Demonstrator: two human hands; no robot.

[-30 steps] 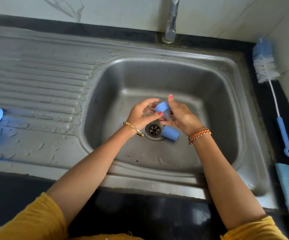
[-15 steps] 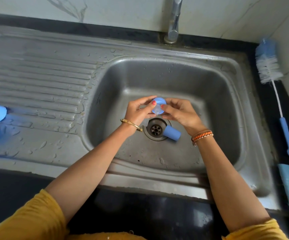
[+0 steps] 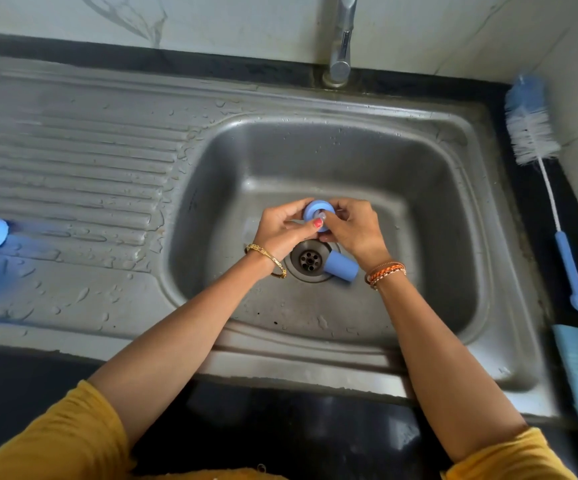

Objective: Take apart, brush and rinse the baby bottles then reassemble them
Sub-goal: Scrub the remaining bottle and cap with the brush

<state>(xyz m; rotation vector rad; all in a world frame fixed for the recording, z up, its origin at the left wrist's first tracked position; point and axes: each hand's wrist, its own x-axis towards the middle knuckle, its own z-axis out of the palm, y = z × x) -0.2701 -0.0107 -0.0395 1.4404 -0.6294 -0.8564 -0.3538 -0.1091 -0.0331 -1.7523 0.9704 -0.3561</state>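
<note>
- Both hands are met over the basin: left hand and right hand, fingers of each curled round one small blue collar ring.
- Steel sink is noted, wet, drain under the hands; ribbed drainboard to the left.
- Bottle brush is laid on the dark counter right of the sink, well apart, untouched.
- Blue cap is seen lying on its side just beside the drain.
- Clear teat is seated in the ring's opening.
- Step is judged to be take-apart or refit of teat and ring; which cannot be told.
- Next move is judged to need a steady thumb push through the ring.
</note>
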